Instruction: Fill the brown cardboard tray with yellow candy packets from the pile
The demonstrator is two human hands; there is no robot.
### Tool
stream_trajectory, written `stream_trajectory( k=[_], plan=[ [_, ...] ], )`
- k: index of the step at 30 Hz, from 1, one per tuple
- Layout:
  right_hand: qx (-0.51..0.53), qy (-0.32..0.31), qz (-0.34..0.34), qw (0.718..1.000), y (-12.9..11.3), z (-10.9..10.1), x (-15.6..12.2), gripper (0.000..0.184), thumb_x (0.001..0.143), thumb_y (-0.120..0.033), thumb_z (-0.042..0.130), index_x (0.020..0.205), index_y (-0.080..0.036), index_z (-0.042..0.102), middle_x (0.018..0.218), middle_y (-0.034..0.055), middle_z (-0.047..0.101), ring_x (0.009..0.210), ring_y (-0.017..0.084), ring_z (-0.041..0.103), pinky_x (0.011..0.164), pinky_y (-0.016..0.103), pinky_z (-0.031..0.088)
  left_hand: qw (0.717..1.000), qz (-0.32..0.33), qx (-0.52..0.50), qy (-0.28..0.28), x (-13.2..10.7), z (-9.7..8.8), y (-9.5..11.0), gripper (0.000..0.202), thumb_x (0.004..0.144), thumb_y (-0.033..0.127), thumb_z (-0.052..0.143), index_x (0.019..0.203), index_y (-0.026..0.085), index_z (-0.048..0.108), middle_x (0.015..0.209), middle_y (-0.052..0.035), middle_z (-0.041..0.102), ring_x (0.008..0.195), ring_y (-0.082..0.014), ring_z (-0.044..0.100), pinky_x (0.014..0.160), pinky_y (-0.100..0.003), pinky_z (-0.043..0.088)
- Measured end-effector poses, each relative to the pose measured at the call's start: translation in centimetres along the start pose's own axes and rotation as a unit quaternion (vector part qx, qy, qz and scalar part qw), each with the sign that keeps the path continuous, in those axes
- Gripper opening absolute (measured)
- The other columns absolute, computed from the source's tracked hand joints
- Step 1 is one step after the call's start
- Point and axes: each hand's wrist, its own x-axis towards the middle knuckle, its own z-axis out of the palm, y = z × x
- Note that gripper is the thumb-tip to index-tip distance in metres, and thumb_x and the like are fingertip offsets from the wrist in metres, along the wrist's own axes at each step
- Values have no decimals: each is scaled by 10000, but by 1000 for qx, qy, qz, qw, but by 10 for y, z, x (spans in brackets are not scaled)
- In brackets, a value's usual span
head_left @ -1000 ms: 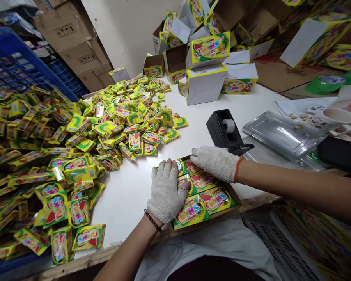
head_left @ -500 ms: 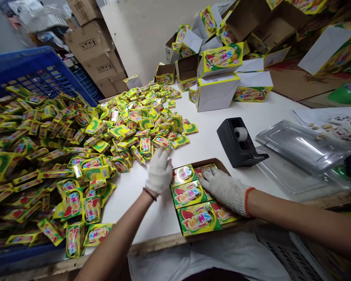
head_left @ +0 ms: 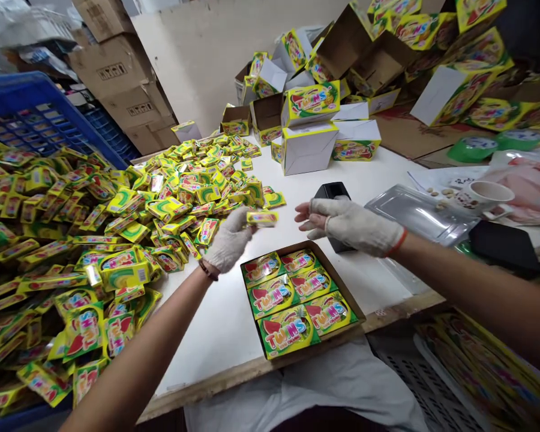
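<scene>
My left hand (head_left: 230, 239), in a white fingerless-style glove, is closed on a small yellow candy box (head_left: 261, 218), held edge-on above the table at the right end of the heap. Across from it, my right hand (head_left: 347, 221) hangs in the air with fingers stretched out and nothing in them, partly covering the black tape dispenser (head_left: 333, 191). Below both hands lies an open display carton (head_left: 351, 288), filled with two columns of small boxes lettered "TWINS" (head_left: 273, 295). A large heap of loose candy boxes (head_left: 175, 192) spreads beside my left hand.
A blue crate (head_left: 49, 114) stands at the left, overflowing with boxes. Yellow and white cartons (head_left: 308, 147) are stacked at the back. To the right lie a clear plastic tray (head_left: 405, 210) and a cup (head_left: 486, 197). The table's wooden front edge (head_left: 405, 312) runs close to me.
My left hand has picked up a small candy box from the heap's edge. My right hand has lifted off the filled carton and moved up, its fingers out. The view has shifted right.
</scene>
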Motion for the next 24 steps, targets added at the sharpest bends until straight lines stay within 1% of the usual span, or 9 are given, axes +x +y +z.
stream_trajectory(
  k=[3, 4, 6, 8, 10, 12, 16, 20, 24],
  plan=[
    [58, -142, -48, 987, -9, 3, -3, 518, 989, -289, 383, 1482, -139, 333, 1349, 193, 571, 1090, 194, 649, 917, 338, 548, 990, 84, -79, -84, -35, 14, 41, 282, 881, 142, 565, 1130, 229, 666, 1378, -64, 594, 1268, -218, 555, 1066, -362, 481],
    [69, -176, -53, 981, -8, 5, -6, 534, 975, -331, 421, 1467, -135, 355, 1312, 183, 595, 1073, 201, 651, 918, 343, 544, 987, 105, -86, -89, -44, 19, 49, 296, 886, 134, 554, 1141, 236, 666, 1404, -61, 578, 1329, -215, 512, 1099, -362, 459],
    [82, -188, -24, 979, 0, 5, -16, 523, 927, -422, 498, 1355, -121, 481, 1197, 166, 651, 1004, 221, 661, 868, 338, 552, 988, 119, -65, -74, -57, 27, 51, 370, 880, 120, 545, 1220, 238, 633, 1428, -69, 563, 1406, -209, 440, 1144, -372, 421],
    [39, -148, 32, 988, 14, -3, -27, 465, 885, -480, 525, 1180, -129, 603, 1039, 145, 689, 854, 225, 664, 735, 323, 555, 995, 91, 8, -43, -59, 28, 35, 454, 856, 125, 566, 1299, 225, 581, 1419, -91, 566, 1409, -220, 437, 1156, -399, 411],
    [-79, -107, 71, 989, 28, -13, -38, 364, 852, -459, 538, 1015, -163, 673, 862, 113, 691, 705, 220, 626, 606, 319, 511, 992, 20, 122, -10, -53, 19, 6, 459, 833, 140, 591, 1285, 222, 579, 1369, -97, 589, 1339, -233, 507, 1132, -409, 434],
    [-195, -102, 47, 974, 36, -21, -47, 245, 823, -366, 533, 875, -193, 699, 794, 97, 679, 691, 228, 612, 609, 329, 489, 973, -67, 219, 16, -43, 2, -24, 363, 827, 144, 581, 1180, 221, 617, 1283, -96, 611, 1245, -243, 566, 1083, -400, 461],
    [-308, -135, -32, 941, 33, -11, -53, 173, 757, -163, 486, 709, -188, 650, 840, 80, 666, 786, 211, 620, 719, 307, 482, 944, -183, 271, 46, -16, -27, -71, 268, 834, 217, 572, 1093, 151, 595, 1235, -207, 555, 1178, -367, 569, 1009, -517, 452],
    [-329, -159, -22, 930, 32, 11, -51, 154, 756, -118, 524, 763, -176, 666, 874, 59, 660, 828, 190, 613, 747, 265, 473, 929, -245, 275, 35, 0, -33, -85, 266, 825, 277, 596, 1061, 158, 569, 1213, -219, 557, 1113, -385, 597, 950, -520, 467],
    [-358, -176, -49, 916, 36, 25, -60, 161, 793, -94, 526, 788, -171, 667, 940, 72, 645, 810, 174, 580, 711, 257, 443, 936, -242, 253, 45, -4, -30, -75, 333, 865, 342, 600, 1149, 176, 546, 1216, -180, 610, 1152, -337, 597, 974, -458, 476]
  ],
)
